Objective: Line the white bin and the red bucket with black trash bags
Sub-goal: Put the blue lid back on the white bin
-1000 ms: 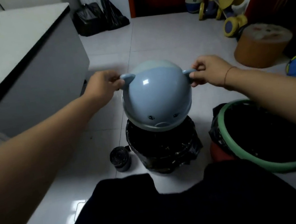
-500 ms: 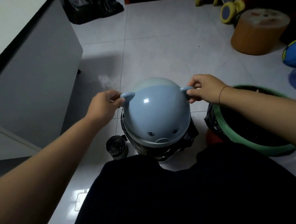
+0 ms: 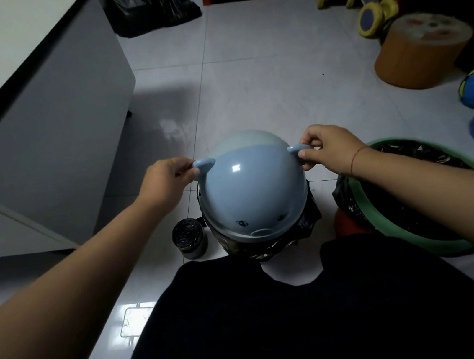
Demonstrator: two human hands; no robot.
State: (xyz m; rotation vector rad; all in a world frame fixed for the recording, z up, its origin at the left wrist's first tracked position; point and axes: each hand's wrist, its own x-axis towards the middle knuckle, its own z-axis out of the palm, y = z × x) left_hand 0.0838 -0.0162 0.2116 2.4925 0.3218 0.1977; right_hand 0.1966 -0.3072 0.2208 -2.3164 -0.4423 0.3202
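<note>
— Pale floor tiles (image 3: 260,82) are spread across the room, and a white cabinet (image 3: 30,97) is set along the left. What is stood on the floor?

— At the right the red bucket (image 3: 345,224) is found, already lined: a black trash bag (image 3: 411,192) is held at its mouth by a green hoop (image 3: 407,242). Just beside it, at the centre, the white bin is placed. Its body is hidden by a second black bag (image 3: 307,218) folded over its mouth and by a blue domed lid (image 3: 249,189) on top.

— How is that lid held?

— Its two small ears are pinched, one by the fingers of the left hand (image 3: 165,184), the other by those of the right hand (image 3: 330,149). Whether the lid is fully seated cannot be told.

— Which step is judged to be in hand?

— The closing one, it seems. Both containers appear lined, and the lid is being fitted over the bin.

— What is called for next?

— The lid should be pressed down evenly, so that the bag's overhang is trapped and not dragged inward. Both ears can then be let go. A roll of bags (image 3: 189,238), left standing just beside the bin, may be put away.
</note>
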